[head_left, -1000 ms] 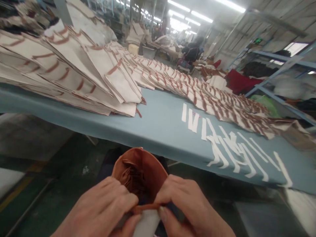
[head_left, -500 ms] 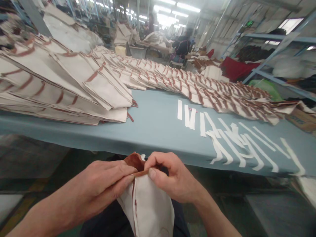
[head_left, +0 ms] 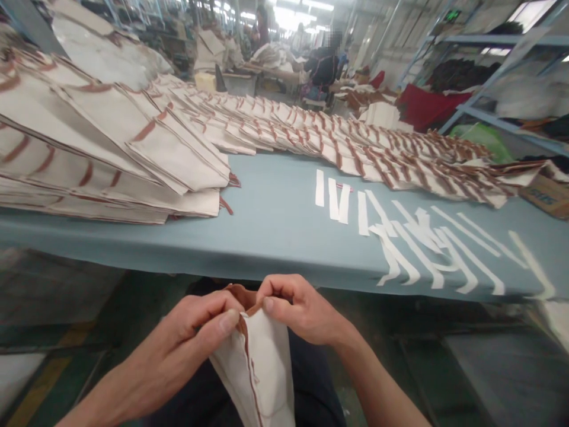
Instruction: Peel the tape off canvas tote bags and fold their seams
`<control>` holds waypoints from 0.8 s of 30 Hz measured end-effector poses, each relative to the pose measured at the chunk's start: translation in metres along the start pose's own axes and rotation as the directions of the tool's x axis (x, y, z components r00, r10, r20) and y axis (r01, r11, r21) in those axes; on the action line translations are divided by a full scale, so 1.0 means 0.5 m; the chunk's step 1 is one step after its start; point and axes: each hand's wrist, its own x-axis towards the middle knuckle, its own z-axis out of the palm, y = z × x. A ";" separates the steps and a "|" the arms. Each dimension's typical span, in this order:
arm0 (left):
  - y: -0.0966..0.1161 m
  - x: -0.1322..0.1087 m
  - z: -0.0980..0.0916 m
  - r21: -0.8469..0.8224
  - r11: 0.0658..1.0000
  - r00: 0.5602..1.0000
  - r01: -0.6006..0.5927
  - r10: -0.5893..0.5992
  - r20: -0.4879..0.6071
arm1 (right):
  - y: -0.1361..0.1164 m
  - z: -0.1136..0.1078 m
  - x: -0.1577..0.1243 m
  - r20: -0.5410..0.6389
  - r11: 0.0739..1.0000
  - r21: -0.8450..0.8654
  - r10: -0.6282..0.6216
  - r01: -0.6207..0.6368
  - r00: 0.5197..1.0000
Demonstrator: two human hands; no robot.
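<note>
A cream fabric piece (head_left: 271,362) with a brown seam and a brown-lined top opening hangs above my lap; it looks like a boot upper, though its full shape is hidden. My left hand (head_left: 195,332) pinches the rim beside the seam, thumb on the outside. Across the opening, my right hand (head_left: 302,308) grips the same rim between thumb and fingers. Between both hands the brown lining (head_left: 242,295) shows.
Ahead lies a table with a blue-grey cover (head_left: 271,219). White strips (head_left: 422,243) lie on its right half, some over the near edge. Stacked cream pieces (head_left: 106,142) fill the left, and overlapping rows (head_left: 311,133) line the back. A seated person (head_left: 324,68) is farther off.
My left hand's thumb has shifted up onto the rim near the seam, and the fabric's lower part has turned slightly. The right hand still pinches the rim. The view has shifted a little.
</note>
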 end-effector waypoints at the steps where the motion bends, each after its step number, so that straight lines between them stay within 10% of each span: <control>1: -0.001 0.002 -0.001 -0.016 0.999 0.999 0.032 -0.031 0.027 | 0.002 -0.002 -0.001 -0.005 1.000 -0.007 0.003 -0.003 1.000; 7: -0.032 0.023 0.004 -0.063 0.959 0.949 0.277 -0.263 0.172 | 0.014 -0.007 -0.002 -0.061 0.988 -0.146 -0.053 0.043 0.997; 14: -0.022 0.046 0.024 -0.261 0.929 0.959 0.261 -0.218 0.184 | 0.009 0.016 -0.026 -0.308 0.943 -0.267 -0.278 0.197 0.910; 24: -0.106 0.035 0.080 -0.251 0.941 0.974 0.227 -0.226 0.033 | 0.048 0.092 -0.055 -0.405 0.993 -0.050 0.080 -0.109 0.911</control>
